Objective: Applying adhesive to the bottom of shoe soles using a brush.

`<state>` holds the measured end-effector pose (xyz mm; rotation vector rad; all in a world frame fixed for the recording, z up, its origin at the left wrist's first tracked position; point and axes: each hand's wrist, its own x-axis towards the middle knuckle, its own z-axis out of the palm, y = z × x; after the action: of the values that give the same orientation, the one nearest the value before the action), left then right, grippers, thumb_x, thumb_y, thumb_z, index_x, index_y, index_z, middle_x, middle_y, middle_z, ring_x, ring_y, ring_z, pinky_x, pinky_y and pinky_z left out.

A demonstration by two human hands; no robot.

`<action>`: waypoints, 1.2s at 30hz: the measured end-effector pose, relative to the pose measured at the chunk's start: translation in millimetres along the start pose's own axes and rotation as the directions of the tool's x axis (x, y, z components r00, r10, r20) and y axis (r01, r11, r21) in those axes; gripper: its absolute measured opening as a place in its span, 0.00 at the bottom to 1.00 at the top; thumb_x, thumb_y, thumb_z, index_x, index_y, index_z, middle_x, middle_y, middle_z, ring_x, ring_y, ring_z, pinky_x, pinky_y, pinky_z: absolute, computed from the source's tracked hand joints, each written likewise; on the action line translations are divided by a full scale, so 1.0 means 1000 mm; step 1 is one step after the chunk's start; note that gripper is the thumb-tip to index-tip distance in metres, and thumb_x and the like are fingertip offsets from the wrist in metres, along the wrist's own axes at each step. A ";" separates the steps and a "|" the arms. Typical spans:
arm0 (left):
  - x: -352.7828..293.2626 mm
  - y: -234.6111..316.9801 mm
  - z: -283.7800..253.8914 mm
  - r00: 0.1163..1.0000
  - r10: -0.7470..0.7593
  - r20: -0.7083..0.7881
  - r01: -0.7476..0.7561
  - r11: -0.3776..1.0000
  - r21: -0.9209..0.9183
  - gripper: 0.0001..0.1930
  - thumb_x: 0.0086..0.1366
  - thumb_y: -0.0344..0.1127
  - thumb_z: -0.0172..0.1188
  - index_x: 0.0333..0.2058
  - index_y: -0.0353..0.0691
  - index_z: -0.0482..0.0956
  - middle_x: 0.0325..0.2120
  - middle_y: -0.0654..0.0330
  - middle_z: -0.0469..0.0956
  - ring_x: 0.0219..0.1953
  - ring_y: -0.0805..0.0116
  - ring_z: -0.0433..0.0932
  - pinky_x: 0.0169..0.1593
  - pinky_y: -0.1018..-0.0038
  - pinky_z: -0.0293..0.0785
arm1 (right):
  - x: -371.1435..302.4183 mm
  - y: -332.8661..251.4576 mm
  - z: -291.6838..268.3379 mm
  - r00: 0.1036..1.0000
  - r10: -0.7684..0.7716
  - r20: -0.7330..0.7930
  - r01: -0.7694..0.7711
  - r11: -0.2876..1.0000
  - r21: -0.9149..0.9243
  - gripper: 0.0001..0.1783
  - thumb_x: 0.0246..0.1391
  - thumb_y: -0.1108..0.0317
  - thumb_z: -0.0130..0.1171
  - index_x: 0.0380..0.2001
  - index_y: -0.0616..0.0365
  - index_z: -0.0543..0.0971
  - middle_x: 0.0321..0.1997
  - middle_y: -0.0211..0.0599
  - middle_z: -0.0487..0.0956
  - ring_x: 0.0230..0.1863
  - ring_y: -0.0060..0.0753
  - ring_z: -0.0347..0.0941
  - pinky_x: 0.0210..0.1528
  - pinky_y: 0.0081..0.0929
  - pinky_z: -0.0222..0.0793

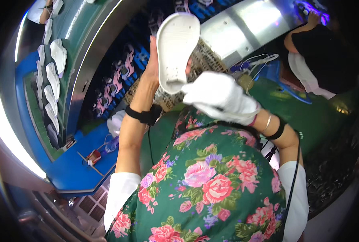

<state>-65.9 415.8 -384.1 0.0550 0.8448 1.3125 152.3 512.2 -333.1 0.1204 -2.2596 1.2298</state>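
Seemingly at a holding step, the left hand [150, 69] clasps the white sole [178, 48] at 12 o'clock, the gloved right hand [216, 96] beside its lower end has an unclear grip, and any turn needs steadiness.

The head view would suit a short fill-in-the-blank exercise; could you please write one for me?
1. The left hand grips a sole coloured ____.
2. The right hand wears a white ____.
3. The floral apron has a background coloured ____.
4. A thin bracelet circles the ____ wrist.

Missing words: white; glove; green; right.
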 end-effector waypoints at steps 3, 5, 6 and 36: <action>-0.007 -0.007 -0.003 0.990 -0.047 0.130 0.063 0.990 -0.126 0.57 0.54 0.87 0.29 0.62 0.40 0.67 0.33 0.41 0.79 0.28 0.48 0.80 0.30 0.58 0.80 | 0.004 -0.009 -0.005 0.980 0.183 0.083 -0.199 0.941 0.273 0.08 0.45 0.74 0.71 0.32 0.57 0.85 0.34 0.39 0.85 0.33 0.34 0.81 0.38 0.29 0.77; -0.011 -0.016 0.006 0.996 -0.005 0.086 0.028 0.962 -0.272 0.54 0.57 0.85 0.32 0.60 0.40 0.69 0.33 0.41 0.79 0.29 0.48 0.79 0.32 0.59 0.80 | 0.003 -0.012 -0.015 0.876 0.479 0.047 -0.419 0.711 0.564 0.09 0.48 0.75 0.70 0.34 0.61 0.85 0.35 0.38 0.86 0.37 0.28 0.82 0.44 0.26 0.78; -0.014 -0.028 -0.002 0.998 0.030 -0.048 -0.044 0.943 -0.330 0.47 0.62 0.78 0.36 0.59 0.38 0.70 0.35 0.42 0.79 0.32 0.48 0.80 0.35 0.58 0.81 | 0.006 -0.013 -0.016 0.805 0.592 0.031 -0.448 0.573 0.686 0.09 0.48 0.76 0.70 0.35 0.63 0.85 0.36 0.37 0.86 0.39 0.27 0.83 0.45 0.25 0.78; -0.006 -0.064 0.055 0.937 0.347 -0.043 -0.318 0.794 -0.518 0.33 0.71 0.60 0.48 0.65 0.43 0.65 0.60 0.54 0.72 0.59 0.52 0.73 0.64 0.56 0.68 | 0.024 -0.008 -0.061 0.935 -0.021 -0.354 -0.025 0.992 -0.124 0.16 0.49 0.71 0.68 0.43 0.61 0.84 0.43 0.43 0.84 0.41 0.42 0.81 0.44 0.35 0.77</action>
<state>18.6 414.3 -373.0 -0.1965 0.4158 1.8339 161.1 560.5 -288.9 -0.1429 -2.0120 1.0113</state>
